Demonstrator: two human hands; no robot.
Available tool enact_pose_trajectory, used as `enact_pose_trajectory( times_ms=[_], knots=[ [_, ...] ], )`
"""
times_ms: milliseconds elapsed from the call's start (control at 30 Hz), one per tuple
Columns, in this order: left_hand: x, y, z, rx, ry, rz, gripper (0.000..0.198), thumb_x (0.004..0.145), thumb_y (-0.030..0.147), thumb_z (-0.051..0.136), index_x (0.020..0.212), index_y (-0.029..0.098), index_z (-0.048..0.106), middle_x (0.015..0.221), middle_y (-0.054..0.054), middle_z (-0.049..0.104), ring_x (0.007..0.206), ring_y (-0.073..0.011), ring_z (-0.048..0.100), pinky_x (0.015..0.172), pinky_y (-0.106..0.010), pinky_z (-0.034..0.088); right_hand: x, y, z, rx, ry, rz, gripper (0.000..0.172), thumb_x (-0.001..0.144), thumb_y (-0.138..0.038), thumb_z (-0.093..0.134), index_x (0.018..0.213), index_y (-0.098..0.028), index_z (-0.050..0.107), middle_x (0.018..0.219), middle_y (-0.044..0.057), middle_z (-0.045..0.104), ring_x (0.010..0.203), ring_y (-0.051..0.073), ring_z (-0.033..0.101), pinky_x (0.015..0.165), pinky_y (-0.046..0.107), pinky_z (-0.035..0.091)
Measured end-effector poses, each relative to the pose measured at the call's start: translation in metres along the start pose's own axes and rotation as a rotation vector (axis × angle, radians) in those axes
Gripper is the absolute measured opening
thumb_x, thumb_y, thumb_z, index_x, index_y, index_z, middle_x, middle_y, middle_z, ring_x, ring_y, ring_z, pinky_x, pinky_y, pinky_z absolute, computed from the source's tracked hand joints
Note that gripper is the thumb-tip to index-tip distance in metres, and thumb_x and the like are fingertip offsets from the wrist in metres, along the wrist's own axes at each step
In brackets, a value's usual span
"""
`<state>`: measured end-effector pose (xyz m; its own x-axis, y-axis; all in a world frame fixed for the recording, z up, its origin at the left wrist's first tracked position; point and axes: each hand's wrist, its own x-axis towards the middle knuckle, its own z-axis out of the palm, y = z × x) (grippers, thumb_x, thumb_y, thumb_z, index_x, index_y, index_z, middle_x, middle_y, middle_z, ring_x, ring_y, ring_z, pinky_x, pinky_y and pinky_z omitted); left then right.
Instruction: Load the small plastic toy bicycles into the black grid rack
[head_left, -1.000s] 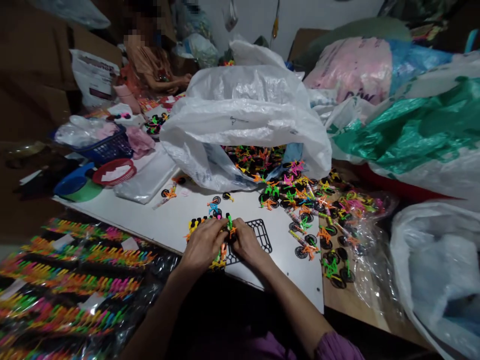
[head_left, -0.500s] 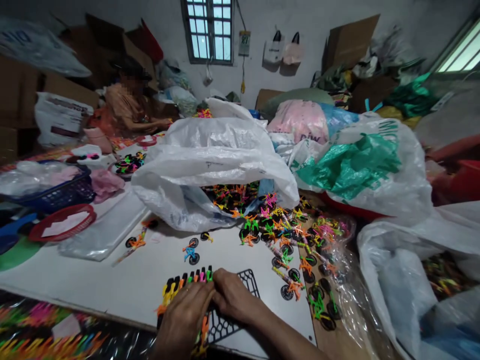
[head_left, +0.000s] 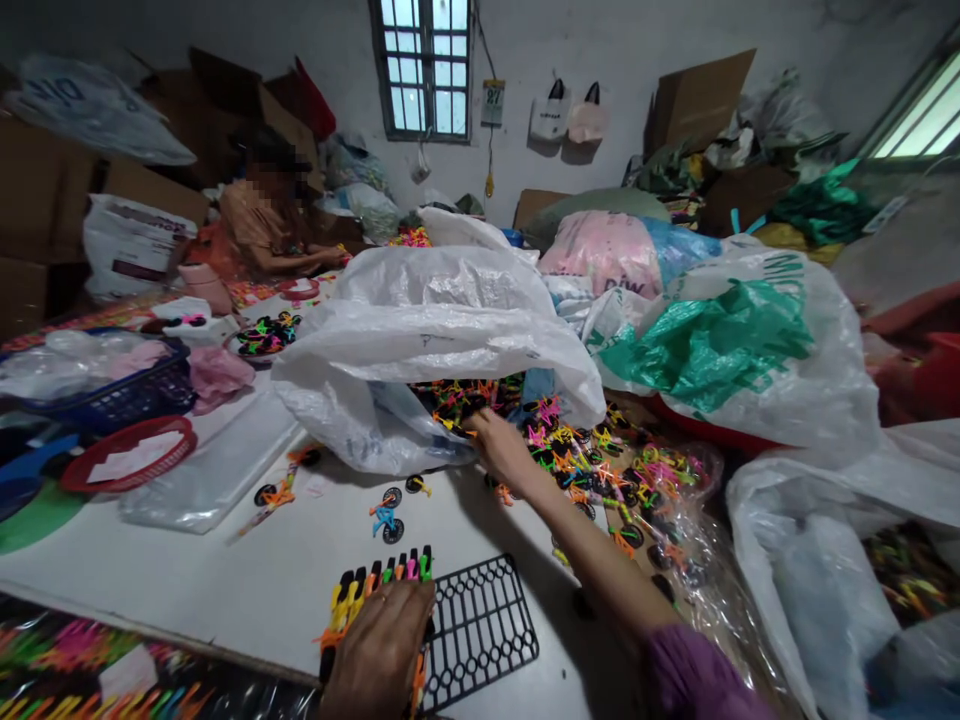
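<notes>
Blue basket (head_left: pixel 150 388): we are seeing it standing at the far left, holding clear plastic and a pink bundle.
Red basket (head_left: pixel 161 471): it is holding white papers, just beside the clear bags (head_left: pixel 214 485) lying flat.
Orange bicycle (head_left: pixel 282 490): it is lying alone on the white table (head_left: pixel 247 585).
Bicycle row (head_left: pixel 346 595): the small toys are standing side by side, partly hidden under our left hand.
Left hand (head_left: pixel 382 635): we are resting it over the row, fingers close together; we are not managing to tell whether they are pinching a toy.
White sack (head_left: pixel 442 345): it is gaping towards us, showing loose toy bicycles (head_left: pixel 442 398) inside.
Black rack (head_left: pixel 480 628): its bare grid is extending rightwards from our left hand.
Right hand (head_left: pixel 495 445): we are reaching it into the sack's mouth, fingers curling among the toys; whether they are gripping one, we are not able to tell.
Spilled bicycles (head_left: pixel 581 450): they are heaping beside our right forearm.
</notes>
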<state>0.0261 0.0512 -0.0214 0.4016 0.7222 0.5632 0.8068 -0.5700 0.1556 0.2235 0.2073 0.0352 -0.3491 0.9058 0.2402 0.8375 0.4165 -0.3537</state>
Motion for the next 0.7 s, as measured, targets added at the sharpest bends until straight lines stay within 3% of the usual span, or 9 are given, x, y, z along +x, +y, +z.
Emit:
enact_pose_trajectory(
  times_ms=[100, 167, 233, 333, 400, 467, 567, 633, 700],
  knots=[
    [-0.002, -0.004, 0.0, 0.054, -0.02, 0.033, 0.032, 0.081, 0.008, 0.037, 0.103, 0.019, 0.058, 0.094, -0.007, 0.067, 0.088, -0.0188, 0.062, 0.08, -0.031, 0.049, 0.049, 0.013, -0.002, -0.148, -0.078, -0.11, 0.029, 0.084, -0.01, 0.041, 0.104, -0.02, 0.059, 0.103, 0.008, 0.054, 0.093, 0.019, 0.052, 0.072, 0.025, 0.039],
    [-0.002, -0.009, -0.002, 0.086, -0.023, 0.059, 0.034, 0.08, 0.008, 0.037, 0.105, 0.019, 0.058, 0.097, -0.007, 0.067, 0.091, -0.0187, 0.062, 0.08, -0.031, 0.05, 0.063, 0.021, 0.002, -0.113, -0.109, -0.126, 0.025, 0.084, -0.011, 0.043, 0.098, -0.02, 0.062, 0.1, 0.007, 0.056, 0.09, 0.018, 0.053, 0.072, 0.024, 0.039],
    [-0.003, -0.014, -0.005, 0.099, -0.019, 0.073, 0.035, 0.081, 0.008, 0.036, 0.105, 0.02, 0.058, 0.098, -0.007, 0.067, 0.092, -0.0186, 0.062, 0.081, -0.031, 0.05, 0.06, 0.029, 0.001, 0.023, 0.034, -0.055, 0.023, 0.085, -0.014, 0.044, 0.099, -0.019, 0.062, 0.101, 0.007, 0.056, 0.089, 0.017, 0.054, 0.075, 0.023, 0.04],
    [-0.002, -0.022, -0.008, 0.096, -0.018, 0.073, 0.034, 0.083, 0.011, 0.034, 0.104, 0.02, 0.059, 0.096, -0.007, 0.067, 0.092, -0.0188, 0.062, 0.081, -0.03, 0.049, 0.023, 0.036, -0.007, 0.242, 0.338, 0.054, 0.021, 0.087, -0.019, 0.044, 0.102, -0.017, 0.059, 0.103, 0.008, 0.055, 0.091, 0.016, 0.053, 0.079, 0.025, 0.041],
    [0.0, -0.026, -0.009, 0.088, -0.004, 0.069, 0.032, 0.084, 0.012, 0.034, 0.103, 0.019, 0.059, 0.095, -0.007, 0.067, 0.091, -0.019, 0.062, 0.082, -0.031, 0.049, -0.015, 0.03, -0.006, 0.314, 0.376, 0.056, 0.02, 0.087, -0.02, 0.044, 0.102, -0.017, 0.058, 0.103, 0.008, 0.054, 0.094, 0.017, 0.053, 0.082, 0.027, 0.041],
    [0.002, -0.028, -0.01, 0.075, -0.005, 0.1, 0.03, 0.085, 0.013, 0.036, 0.102, 0.019, 0.059, 0.094, -0.006, 0.067, 0.088, -0.0187, 0.062, 0.08, -0.03, 0.048, -0.055, 0.018, 0.005, 0.327, 0.246, 0.026, 0.022, 0.086, -0.017, 0.044, 0.104, -0.019, 0.057, 0.106, 0.007, 0.054, 0.097, 0.017, 0.052, 0.082, 0.027, 0.041],
    [0.003, -0.029, -0.012, 0.058, -0.056, 0.13, 0.025, 0.085, 0.017, 0.04, 0.102, 0.018, 0.059, 0.094, -0.006, 0.067, 0.088, -0.0189, 0.061, 0.08, -0.03, 0.048, -0.103, -0.002, 0.029, 0.275, -0.051, 0.026, 0.022, 0.087, -0.016, 0.043, 0.104, -0.021, 0.056, 0.107, 0.005, 0.054, 0.092, 0.015, 0.052, 0.077, 0.024, 0.041],
    [0.004, -0.028, -0.012, 0.053, -0.101, 0.097, 0.024, 0.086, 0.018, 0.041, 0.102, 0.017, 0.059, 0.095, -0.007, 0.066, 0.09, -0.0197, 0.061, 0.082, -0.032, 0.047, -0.119, -0.01, 0.041, 0.232, -0.125, 0.088, 0.02, 0.09, -0.019, 0.04, 0.102, -0.021, 0.056, 0.105, 0.004, 0.055, 0.089, 0.014, 0.053, 0.075, 0.023, 0.041],
    [0.004, -0.026, -0.014, 0.042, -0.13, 0.053, 0.025, 0.086, 0.018, 0.039, 0.102, 0.016, 0.058, 0.097, -0.007, 0.066, 0.092, -0.0204, 0.06, 0.083, -0.033, 0.047, -0.121, -0.012, 0.045, 0.172, -0.114, 0.169, 0.02, 0.092, -0.024, 0.038, 0.102, -0.02, 0.055, 0.102, 0.005, 0.056, 0.089, 0.014, 0.053, 0.075, 0.024, 0.04]
  ],
)
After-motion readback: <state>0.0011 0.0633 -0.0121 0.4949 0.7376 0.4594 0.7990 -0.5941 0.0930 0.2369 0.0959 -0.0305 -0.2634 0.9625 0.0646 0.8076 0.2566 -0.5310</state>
